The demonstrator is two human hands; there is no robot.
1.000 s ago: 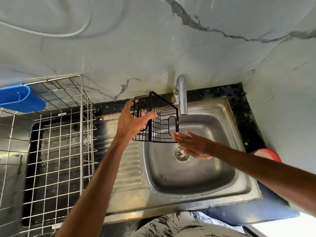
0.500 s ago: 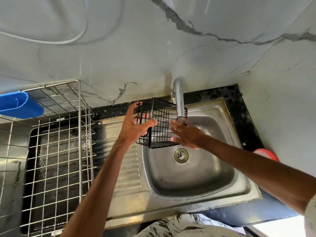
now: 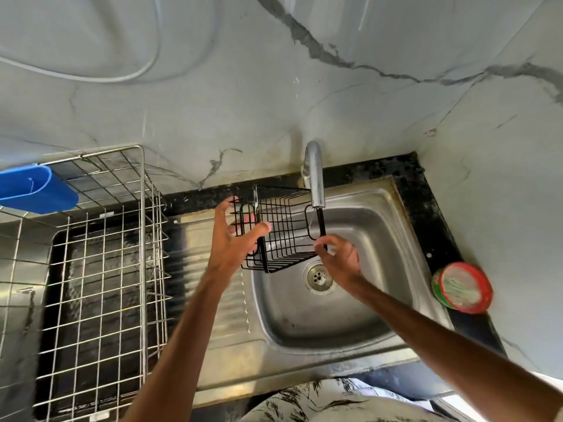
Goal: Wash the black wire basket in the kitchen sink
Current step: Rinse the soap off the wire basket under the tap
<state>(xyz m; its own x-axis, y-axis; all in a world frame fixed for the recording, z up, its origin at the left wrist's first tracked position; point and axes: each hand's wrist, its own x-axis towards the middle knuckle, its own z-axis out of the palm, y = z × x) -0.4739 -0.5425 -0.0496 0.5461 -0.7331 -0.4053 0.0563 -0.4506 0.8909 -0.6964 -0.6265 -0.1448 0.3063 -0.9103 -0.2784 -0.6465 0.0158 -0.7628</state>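
The black wire basket is held in the air over the steel sink, just under the spout of the chrome tap. My left hand grips the basket's left end, thumb across the front wires and fingers behind. On the right, my right hand pinches the basket's lower right corner with thumb and fingers. The sink drain lies directly below the basket. I cannot tell whether water is running.
A large steel wire dish rack stands on the drainboard at the left, with a blue plastic holder on its far rim. A red and green tub sits on the black counter right of the sink. Marble wall behind.
The basket has moved right and up under the tap spout. My right hand went from open below the basket to pinching its right corner.
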